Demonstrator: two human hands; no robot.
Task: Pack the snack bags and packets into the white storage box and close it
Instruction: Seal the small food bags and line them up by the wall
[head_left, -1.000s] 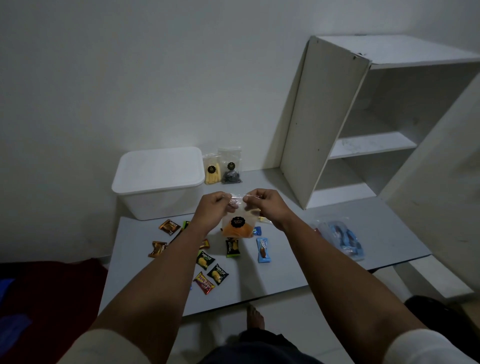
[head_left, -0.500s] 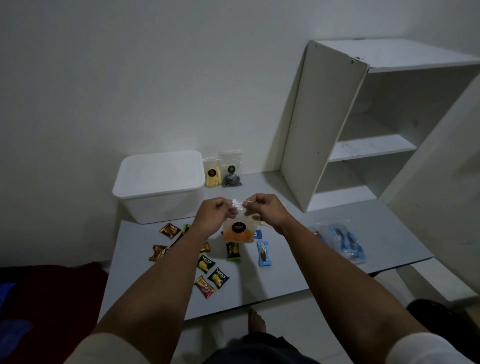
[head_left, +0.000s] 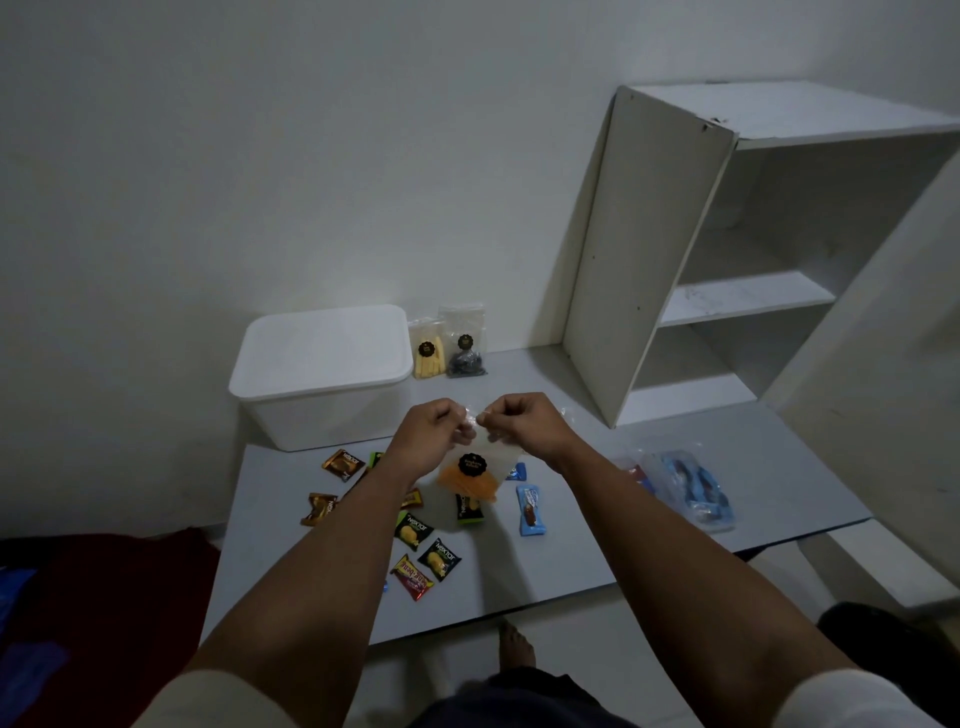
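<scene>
Head view. The left hand (head_left: 434, 436) and the right hand (head_left: 524, 423) each pinch the top edge of a clear snack bag (head_left: 475, 470), fingers closed on the film, and hold it in the air above the bench (head_left: 582, 525), in front of the white storage box (head_left: 322, 374). The bag hangs limp, with orange pieces gathered at its bottom and a dark round label on its face; it appears light, soft and somewhat slippery, and its contents probably crush easily, so the sealed top strip is the sensible place to hold. The box stands at the back left of the bench with its lid on; its contents cannot be seen. Beside it, against the wall, stand two more clear bags, one of yellow sticks (head_left: 428, 351), one of dark pieces (head_left: 466, 345). Small wrapped packets (head_left: 426, 551) lie scattered on the bench, and a blue plastic pack (head_left: 696, 488) lies to the right.
</scene>
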